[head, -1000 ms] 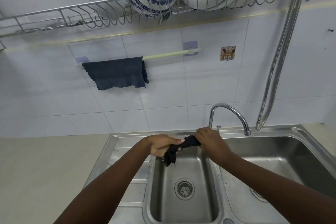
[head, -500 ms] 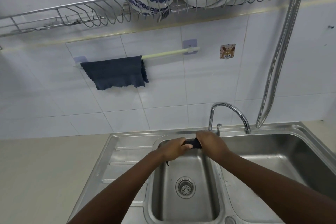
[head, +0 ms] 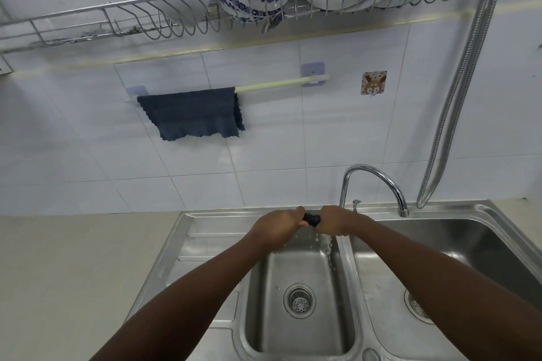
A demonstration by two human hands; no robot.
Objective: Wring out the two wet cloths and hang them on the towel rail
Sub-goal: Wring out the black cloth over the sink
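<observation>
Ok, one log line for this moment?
step: wringing second cloth | hands: left, right both gripping it over sink | water dripping | first cloth hung on rail

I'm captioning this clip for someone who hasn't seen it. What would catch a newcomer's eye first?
First, the left hand and right hand twisting a dark cloth over the small sink basin, water dripping from it. Next, the blue cloth draped over the left part of the towel rail on the tiled wall.
</observation>
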